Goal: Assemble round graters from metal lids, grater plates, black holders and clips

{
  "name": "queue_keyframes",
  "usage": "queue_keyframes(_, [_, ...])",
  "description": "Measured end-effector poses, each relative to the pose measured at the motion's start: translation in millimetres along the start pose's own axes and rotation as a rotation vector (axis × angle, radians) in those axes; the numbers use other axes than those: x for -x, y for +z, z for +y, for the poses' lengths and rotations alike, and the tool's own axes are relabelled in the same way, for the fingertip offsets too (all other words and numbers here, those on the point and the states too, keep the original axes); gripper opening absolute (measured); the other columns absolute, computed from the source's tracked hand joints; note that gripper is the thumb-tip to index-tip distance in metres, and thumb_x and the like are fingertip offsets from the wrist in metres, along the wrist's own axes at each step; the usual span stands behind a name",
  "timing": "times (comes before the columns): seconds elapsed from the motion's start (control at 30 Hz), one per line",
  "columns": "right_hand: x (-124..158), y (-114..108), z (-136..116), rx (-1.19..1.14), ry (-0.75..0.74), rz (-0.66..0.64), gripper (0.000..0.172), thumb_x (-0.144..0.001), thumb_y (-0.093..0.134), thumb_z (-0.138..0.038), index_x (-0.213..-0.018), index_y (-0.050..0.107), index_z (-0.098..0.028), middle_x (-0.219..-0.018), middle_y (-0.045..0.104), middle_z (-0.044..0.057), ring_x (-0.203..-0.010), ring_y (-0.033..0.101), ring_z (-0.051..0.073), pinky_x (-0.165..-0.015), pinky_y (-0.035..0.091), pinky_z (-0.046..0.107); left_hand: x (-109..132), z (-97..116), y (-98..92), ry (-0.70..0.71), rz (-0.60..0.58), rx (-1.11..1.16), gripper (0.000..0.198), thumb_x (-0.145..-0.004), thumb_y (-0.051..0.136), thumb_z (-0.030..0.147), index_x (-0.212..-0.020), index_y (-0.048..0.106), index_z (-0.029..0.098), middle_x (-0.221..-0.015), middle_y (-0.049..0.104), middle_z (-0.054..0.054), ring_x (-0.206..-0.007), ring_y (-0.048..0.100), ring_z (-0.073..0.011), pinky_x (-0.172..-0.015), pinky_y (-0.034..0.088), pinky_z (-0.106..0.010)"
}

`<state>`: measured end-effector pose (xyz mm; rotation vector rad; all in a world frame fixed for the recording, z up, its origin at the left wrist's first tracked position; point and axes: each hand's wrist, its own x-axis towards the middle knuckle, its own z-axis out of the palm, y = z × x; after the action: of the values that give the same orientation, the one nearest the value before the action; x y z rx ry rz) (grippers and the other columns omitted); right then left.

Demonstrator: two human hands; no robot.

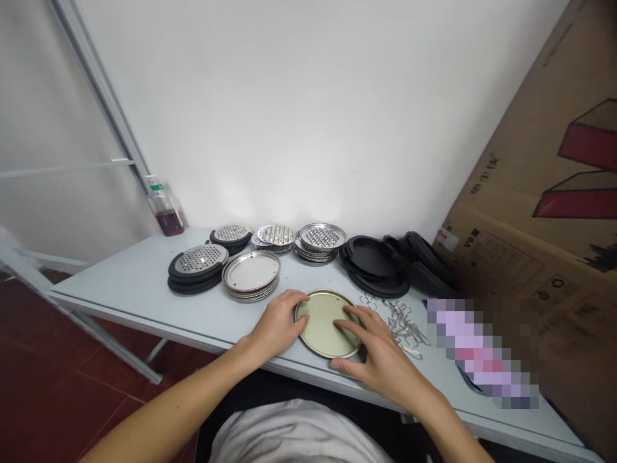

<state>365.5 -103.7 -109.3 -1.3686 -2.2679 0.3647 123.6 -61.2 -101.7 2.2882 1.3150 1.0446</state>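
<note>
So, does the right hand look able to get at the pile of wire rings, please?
Probably yes: the right hand rests on the gold disc, and the wire rings lie on the table right beside it, nothing between.

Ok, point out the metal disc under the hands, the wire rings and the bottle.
Disc [324,319]: head view, bare centre of its face.
Wire rings [403,326]: head view, middle of the pile.
Bottle [164,204]: head view, clear body above the red liquid.
</note>
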Motion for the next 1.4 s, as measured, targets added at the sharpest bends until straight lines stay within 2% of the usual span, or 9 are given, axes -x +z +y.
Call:
queue_keyframes(0.13, [0,3,3,-0.002,-0.005,0.012,0.066,-0.076,0.069,-0.065,-0.127,0.065,-0.025,-0.147,0.049,0.013,-0.14,0.035,0.036,-0.114,0.034,0.054,0,-2,3.8,-0.025,0.034,0.004,0.033,-0.079,0.064,0.005,-0.109,0.068,0.018,-0.111,0.07,-0.008,-0.104,0.066,-0.0229,-0.096,0.053,-0.04])
queue_keyframes(0.4, [-1,5,5,0.005,-0.008,0.017,0.065,-0.075,0.069,-0.067,-0.124,0.067,-0.025,-0.146,0.05,0.013,-0.139,0.036,0.037,-0.112,0.035,0.055,2,-1,5.0,0.029,0.06,-0.044,0.037,-0.079,0.06,0.004,-0.111,0.068,0.02,-0.111,0.073,-0.008,-0.103,0.069,-0.0234,-0.094,0.055,-0.04])
queue_keyframes(0.9, [-3,2,1,0.02,-0.009,0.013,0.064,-0.076,0.069,-0.066,-0.122,0.069,-0.023,-0.144,0.053,0.014,-0.137,0.039,0.035,-0.113,0.035,0.052,4,-2,6.3,0.02,0.017,-0.149,0.041,-0.076,0.061,0.0,-0.111,0.07,0.019,-0.119,0.073,-0.01,-0.108,0.07,-0.0256,-0.098,0.055,-0.041])
queue_keyframes(1.0, [-2,0,0,0.02,-0.002,0.01,0.064,-0.076,0.07,-0.066,-0.122,0.069,-0.022,-0.145,0.052,0.014,-0.138,0.039,0.035,-0.113,0.035,0.052,6,-1,6.0,0.049,0.022,-0.15,0.038,-0.08,0.059,0.002,-0.113,0.068,0.018,-0.118,0.072,-0.01,-0.109,0.069,-0.0247,-0.098,0.055,-0.04])
queue_keyframes(1.13, [-2,-1,-1,0.012,0.017,-0.01,0.067,-0.075,0.069,-0.067,-0.125,0.068,-0.022,-0.146,0.051,0.014,-0.14,0.036,0.036,-0.115,0.033,0.053,6,7,-2.7,0.105,0.024,-0.207,0.03,-0.091,0.059,0.015,-0.12,0.062,0.019,-0.117,0.071,-0.009,-0.108,0.067,-0.0236,-0.097,0.055,-0.039])
queue_keyframes(1.2, [-2,-2,-2,0.009,0.03,-0.022,0.069,-0.075,0.069,-0.068,-0.126,0.067,-0.022,-0.147,0.05,0.014,-0.141,0.034,0.036,-0.115,0.032,0.053,-5,11,-13.8,0.131,0.047,-0.279,0.029,-0.093,0.06,0.021,-0.121,0.062,0.021,-0.117,0.07,-0.008,-0.109,0.065,-0.0234,-0.097,0.053,-0.038])
queue_keyframes(1.27, [-1,-1,-1,0.01,0.041,-0.03,0.07,-0.075,0.068,-0.069,-0.127,0.066,-0.022,-0.148,0.049,0.013,-0.143,0.032,0.036,-0.116,0.031,0.053,-28,10,-28.8,0.128,0.075,-0.378,0.03,-0.092,0.063,0.027,-0.122,0.062,0.021,-0.12,0.068,-0.008,-0.113,0.062,-0.0243,-0.1,0.051,-0.038])
queue_keyframes(1.4, [0,-1,0,0.009,0.032,-0.031,0.075,-0.075,0.067,-0.07,-0.133,0.061,-0.023,-0.151,0.045,0.013,-0.143,0.033,0.035,-0.117,0.029,0.052,-99,-13,-60.2,-0.052,-0.033,-0.651,0.047,-0.087,0.07,0.036,-0.129,0.059,0.017,-0.132,0.061,-0.012,-0.126,0.052,-0.0277,-0.108,0.042,-0.037])
